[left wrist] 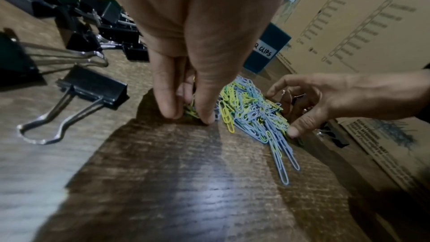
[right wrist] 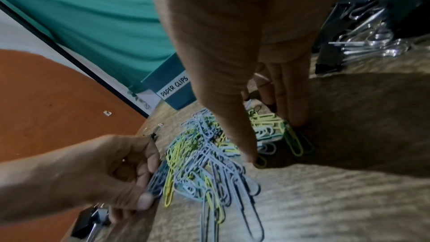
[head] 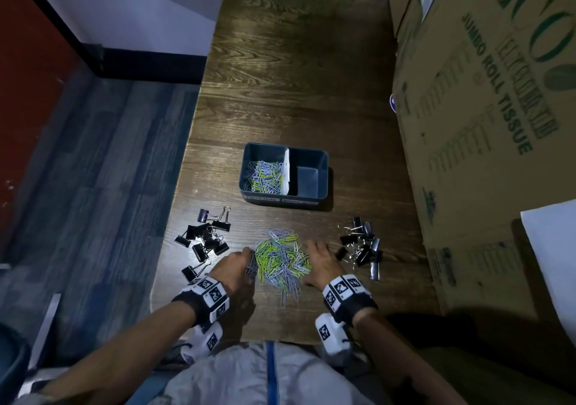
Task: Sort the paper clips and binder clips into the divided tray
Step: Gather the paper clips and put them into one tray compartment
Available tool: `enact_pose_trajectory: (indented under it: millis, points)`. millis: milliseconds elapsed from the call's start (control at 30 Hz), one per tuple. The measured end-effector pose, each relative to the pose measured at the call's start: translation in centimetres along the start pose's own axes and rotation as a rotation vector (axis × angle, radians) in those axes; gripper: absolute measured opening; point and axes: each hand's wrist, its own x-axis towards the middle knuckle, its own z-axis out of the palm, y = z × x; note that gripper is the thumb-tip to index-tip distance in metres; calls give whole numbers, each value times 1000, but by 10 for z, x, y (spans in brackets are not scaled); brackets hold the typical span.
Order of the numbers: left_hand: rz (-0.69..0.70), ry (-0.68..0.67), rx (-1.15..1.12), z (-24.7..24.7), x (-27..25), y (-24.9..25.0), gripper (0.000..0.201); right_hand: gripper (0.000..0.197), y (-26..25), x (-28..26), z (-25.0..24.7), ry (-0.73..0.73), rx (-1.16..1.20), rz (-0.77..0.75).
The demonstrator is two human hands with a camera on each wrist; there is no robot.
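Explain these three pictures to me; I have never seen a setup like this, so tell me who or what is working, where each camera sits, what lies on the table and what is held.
No machine here: a person works with bare hands, with marker-covered cameras strapped to both wrists. The wide picture comes from a head camera looking down; the other two look along each hand. On the wooden table stands a divided tray: paper clips in its left compartment, the right one bare. Nearer lies a paper clip pile, with black binder clips on both sides. The left hand and right hand flank the pile, fingertips on its edges, apparently gathering it; nothing is lifted.
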Motion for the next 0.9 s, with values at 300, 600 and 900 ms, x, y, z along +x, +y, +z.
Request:
enact_pose_trajectory:
  millis: [300, 600, 900]
  points:
    - [98, 185, -202, 9, 9, 9, 20, 78, -22, 9, 9, 118, 134, -84]
    - [55, 86, 58, 13, 15, 21, 83, 87, -25, 6, 10, 87, 38, -89]
    - [87, 165, -114, 7, 21, 24, 25, 43, -37, 11, -3, 135, 121, -99]
